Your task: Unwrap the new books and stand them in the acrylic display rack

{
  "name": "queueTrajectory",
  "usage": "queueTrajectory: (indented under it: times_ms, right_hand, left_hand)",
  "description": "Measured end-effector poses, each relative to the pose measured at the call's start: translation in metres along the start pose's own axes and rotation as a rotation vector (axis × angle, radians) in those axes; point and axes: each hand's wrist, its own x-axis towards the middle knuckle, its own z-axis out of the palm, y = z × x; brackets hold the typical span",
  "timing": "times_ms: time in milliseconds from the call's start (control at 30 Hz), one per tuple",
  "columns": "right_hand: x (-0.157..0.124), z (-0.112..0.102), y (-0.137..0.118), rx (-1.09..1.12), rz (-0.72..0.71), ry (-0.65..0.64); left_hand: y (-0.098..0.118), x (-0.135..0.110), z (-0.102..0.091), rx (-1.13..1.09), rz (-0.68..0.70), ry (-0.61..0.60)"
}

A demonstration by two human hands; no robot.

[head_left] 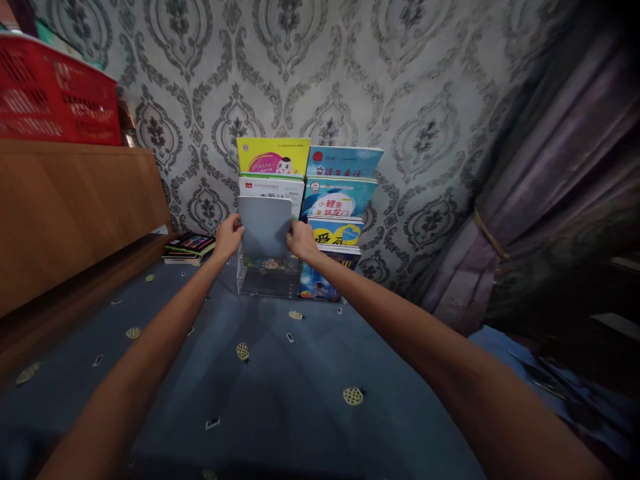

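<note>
Between my two hands a plain grey-blue book (265,227) stands upright at the front left of a clear book rack (270,288). My left hand (229,237) pinches its left edge, and my right hand (302,241) grips the right edge. Just behind it rise a white book (273,187) and a yellow book (274,155) with a pink cartoon cover. The rack's right column holds a teal book (344,162), a blue-green book (340,198), a yellow-and-blue book (345,233) and a dark blue book (320,280). My right wrist covers part of that column.
On the left, a red plastic basket (60,93) sits on a wooden cabinet (75,213). A small stack of books (189,247) lies by the wall. Patterned blue cloth (270,387) spreads below the rack. A tied purple curtain (480,233) hangs at the right.
</note>
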Motion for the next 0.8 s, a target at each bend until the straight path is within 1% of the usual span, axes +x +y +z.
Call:
queueTrajectory:
  times_ms: [233,367,633,800]
  right_hand:
    - [0.002,0.007,-0.005,-0.016,0.038,-0.096]
    - [-0.002,0.011,-0.008,-0.007,0.075,-0.124]
    - [-0.024,0.02,-0.023,0.053,0.163,-0.117]
    - [-0.026,0.022,-0.025,0.098,0.201,-0.114]
  left_hand:
    - [-0.013,-0.019,0.003,0.228,0.001,-0.005]
    - [-0.016,-0.026,0.007,0.288,0.012,0.009]
    - [-0.016,-0.03,0.009,0.37,-0.01,-0.038]
    - [-0.014,-0.028,0.01,0.429,-0.01,-0.047]
